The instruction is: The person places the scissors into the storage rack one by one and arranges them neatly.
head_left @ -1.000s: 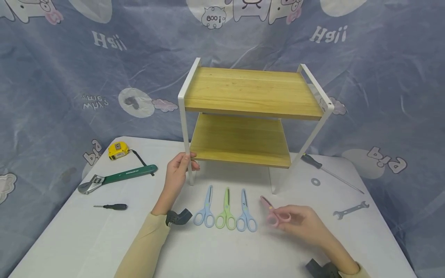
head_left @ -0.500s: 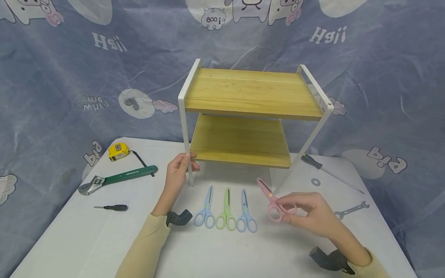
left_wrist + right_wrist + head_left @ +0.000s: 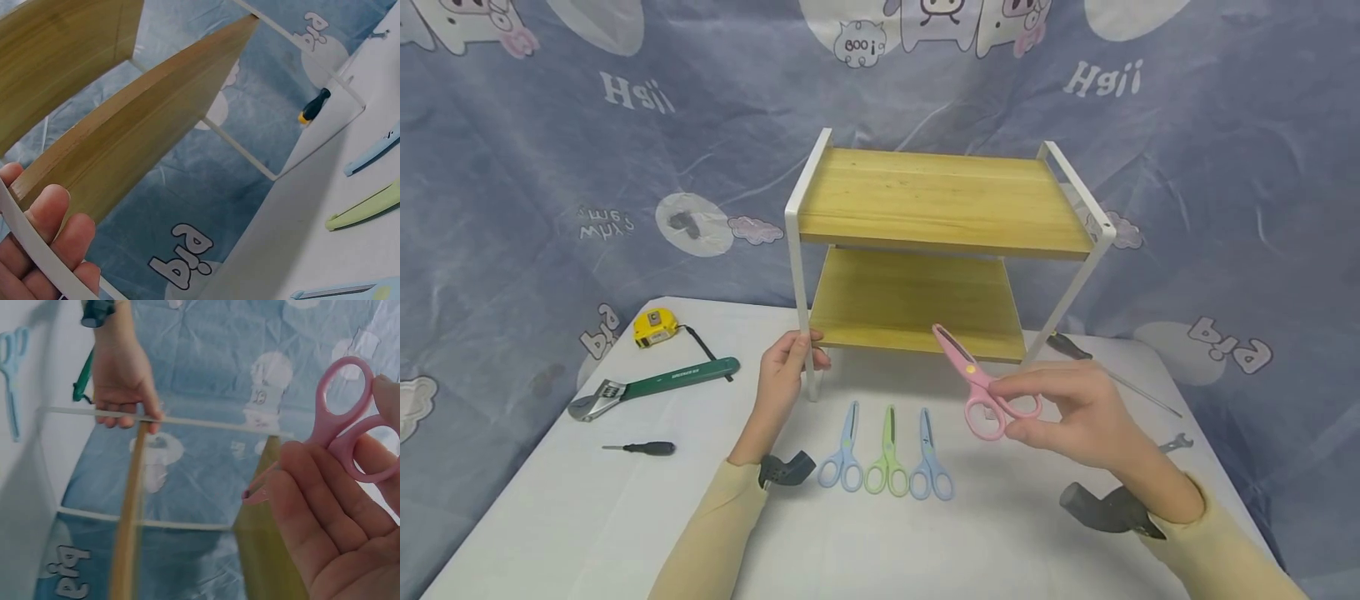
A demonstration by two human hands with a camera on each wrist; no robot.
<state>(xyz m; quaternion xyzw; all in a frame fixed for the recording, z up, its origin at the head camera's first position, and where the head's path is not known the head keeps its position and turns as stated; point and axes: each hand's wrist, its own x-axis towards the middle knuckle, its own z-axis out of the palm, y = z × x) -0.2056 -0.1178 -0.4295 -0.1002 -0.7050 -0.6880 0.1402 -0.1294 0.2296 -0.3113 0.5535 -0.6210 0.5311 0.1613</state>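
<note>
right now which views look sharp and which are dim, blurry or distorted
Head view: mostly sharp and bright, a faint shadow on the table near the right hand; left wrist view: dimmer, the lower board has a bowed-looking edge; right wrist view: dim and hazy, that board blurred, the pink scissors clearer.

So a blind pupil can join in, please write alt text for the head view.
A person's right hand holds pink scissors in front of a two-tier shelf; the left hand grips its white leg. Three more scissors lie on the white table, tools to both sides.
</note>
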